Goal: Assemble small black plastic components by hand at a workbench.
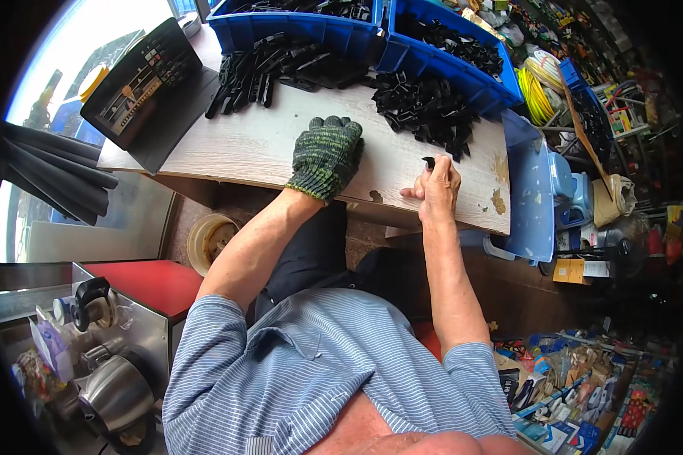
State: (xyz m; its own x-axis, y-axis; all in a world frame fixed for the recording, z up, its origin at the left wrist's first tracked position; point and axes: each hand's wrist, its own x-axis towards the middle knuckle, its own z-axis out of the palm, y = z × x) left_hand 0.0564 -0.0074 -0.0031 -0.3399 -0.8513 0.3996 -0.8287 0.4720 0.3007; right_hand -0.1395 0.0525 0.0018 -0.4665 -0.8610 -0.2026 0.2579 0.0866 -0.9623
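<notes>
My left hand (325, 157), in a green-and-black knitted glove, is over the near part of the pale wooden table (243, 144). Its fingers curl down, and whatever they may hold is hidden beneath the glove. My bare right hand (439, 191) pinches a small black plastic piece (429, 162) between thumb and finger, near the table's front edge. Just beyond it lies a loose heap of small black pieces (425, 110). Farther left, a pile of longer black plastic parts (269, 68) rests before the blue bins.
Two blue bins (296, 32) of black parts line the back of the table. A tablet (140, 87) leans at the left. By the right edge hangs a blue plastic tub (530, 197). A bucket (209, 241) stands below, and a steel kettle (118, 387) is at lower left.
</notes>
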